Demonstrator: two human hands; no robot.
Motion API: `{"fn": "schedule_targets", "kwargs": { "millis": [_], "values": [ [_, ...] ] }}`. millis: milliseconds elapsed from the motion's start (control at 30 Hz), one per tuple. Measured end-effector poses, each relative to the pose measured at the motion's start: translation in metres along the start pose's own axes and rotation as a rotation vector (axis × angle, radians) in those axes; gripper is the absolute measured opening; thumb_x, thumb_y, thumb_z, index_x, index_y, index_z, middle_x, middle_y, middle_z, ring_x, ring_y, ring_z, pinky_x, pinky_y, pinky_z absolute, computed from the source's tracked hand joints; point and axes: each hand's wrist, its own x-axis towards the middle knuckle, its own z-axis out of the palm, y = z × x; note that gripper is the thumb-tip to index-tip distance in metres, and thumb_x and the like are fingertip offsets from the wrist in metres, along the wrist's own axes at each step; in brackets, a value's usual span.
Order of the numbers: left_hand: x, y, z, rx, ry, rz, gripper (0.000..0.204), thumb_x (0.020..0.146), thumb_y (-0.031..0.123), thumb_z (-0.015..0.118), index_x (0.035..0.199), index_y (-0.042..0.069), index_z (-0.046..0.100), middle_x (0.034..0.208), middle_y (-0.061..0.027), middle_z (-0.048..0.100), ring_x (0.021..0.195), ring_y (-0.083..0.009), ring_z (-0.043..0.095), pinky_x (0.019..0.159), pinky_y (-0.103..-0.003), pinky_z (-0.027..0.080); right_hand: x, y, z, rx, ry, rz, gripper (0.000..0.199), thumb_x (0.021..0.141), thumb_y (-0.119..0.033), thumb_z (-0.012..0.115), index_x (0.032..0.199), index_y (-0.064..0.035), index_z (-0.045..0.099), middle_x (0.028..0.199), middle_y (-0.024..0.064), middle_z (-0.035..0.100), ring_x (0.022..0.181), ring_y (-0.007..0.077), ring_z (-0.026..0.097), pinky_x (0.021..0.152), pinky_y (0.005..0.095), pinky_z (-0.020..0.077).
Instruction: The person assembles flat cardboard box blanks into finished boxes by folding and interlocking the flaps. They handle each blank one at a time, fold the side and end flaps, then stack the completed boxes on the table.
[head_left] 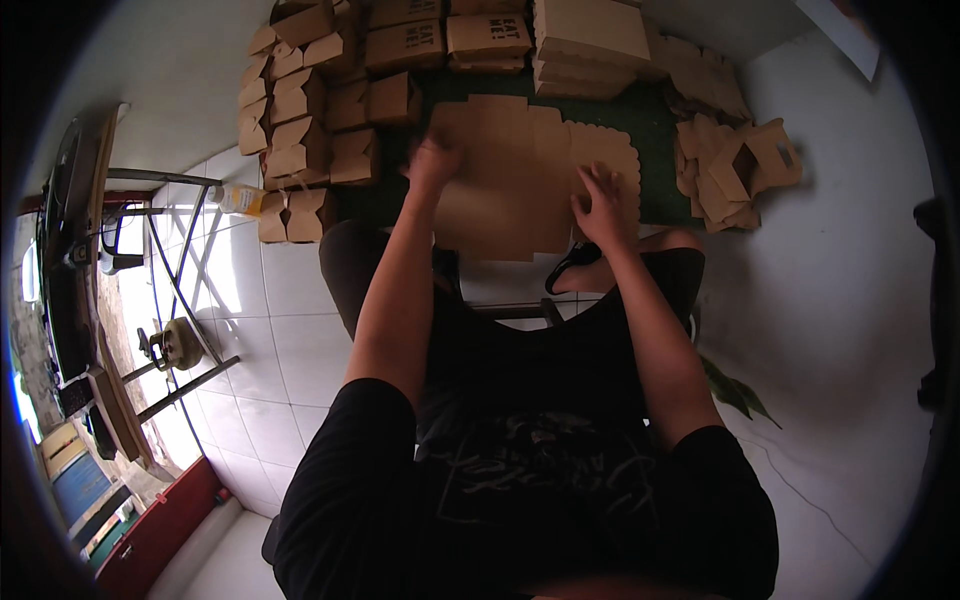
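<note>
A flat brown cardboard box blank [510, 175] lies unfolded in front of me, with a scalloped edge on its right side. My left hand [436, 163] is at the blank's left edge. Its fingers are dark and smeared, so their grip does not show. Over the blank's right part, near the scalloped flap, is my right hand [602, 208], its fingers apart and holding nothing. Whether the right fingertips touch the card I cannot tell.
Folded brown boxes [300, 150] stand stacked at the left of the green table surface [655, 170]. Larger printed boxes [488, 36] and a pile of trays [590, 45] line the back. Flattened card pieces [735, 170] lie right. A bottle of yellow liquid [238, 200] is beside the left stack.
</note>
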Motion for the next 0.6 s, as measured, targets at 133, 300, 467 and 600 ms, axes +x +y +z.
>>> {"fn": "schedule_targets", "kwargs": {
  "millis": [133,300,467,600],
  "values": [
    [-0.053,0.02,-0.029,0.381,-0.058,-0.191,0.068,0.097,0.051,0.068,0.151,0.01,0.059,0.161,-0.0211,0.063,0.149,-0.0419,0.06,0.123,-0.074,0.035,-0.002,0.003,0.001,0.022,0.037,-0.056,0.065,0.104,-0.026,0.075,0.165,-0.0207,0.055,0.175,0.0197,0.048,0.162,0.0638,0.03,0.133,0.0649,0.0325],
    [-0.081,0.009,-0.041,0.279,-0.291,-0.3,0.069,0.107,0.051,0.057,0.156,0.004,0.046,0.159,-0.0239,0.064,0.151,-0.0447,0.058,0.124,-0.059,0.044,-0.003,0.004,0.005,-0.034,0.038,-0.046,0.067,0.104,-0.028,0.075,0.167,-0.0199,0.054,0.175,0.0197,0.049,0.162,0.0636,0.03,0.134,0.0655,0.0307],
    [-0.071,-0.067,0.015,0.464,-0.4,0.035,0.071,0.106,0.049,0.062,0.159,0.004,0.042,0.161,-0.0373,0.054,0.147,-0.0549,0.056,0.12,-0.057,0.049,-0.004,0.003,0.001,-0.014,0.063,-0.073,0.068,0.104,-0.028,0.075,0.167,-0.0212,0.052,0.176,0.0178,0.048,0.162,0.0636,0.03,0.134,0.065,0.0302],
    [-0.065,-0.109,0.042,0.571,-0.418,0.135,0.072,0.093,0.034,0.083,0.157,0.013,0.056,0.16,-0.0319,0.048,0.144,-0.0499,0.055,0.102,-0.066,0.054,-0.003,0.001,-0.001,-0.011,0.029,-0.041,0.067,0.105,-0.028,0.074,0.168,-0.022,0.052,0.176,0.0164,0.048,0.162,0.0637,0.029,0.135,0.0644,0.03]
  ]
}}
